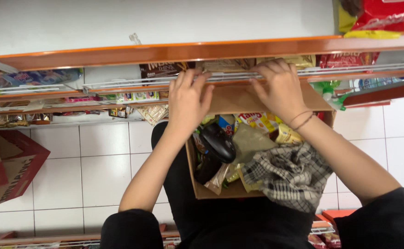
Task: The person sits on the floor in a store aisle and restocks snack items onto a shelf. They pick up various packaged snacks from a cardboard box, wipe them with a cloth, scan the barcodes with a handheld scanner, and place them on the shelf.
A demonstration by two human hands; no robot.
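Observation:
My left hand (189,97) rests with its fingers curled over the white wire rail (119,85) of an orange-edged shelf (165,50). My right hand (279,86) grips the same rail further right, its fingertips reaching among brown snack packets (162,70) on the shelf. Below both hands an open cardboard box (229,99) sits against my body. It holds yellow snack packs (259,121), a black device (217,142) and a checked cloth (290,174).
Lower shelves at the left carry more wrapped snacks (31,78). A red and brown carton (8,166) stands on the white tiled floor (105,170) at the left. Red and yellow bags (381,18) sit on the top shelf at the right.

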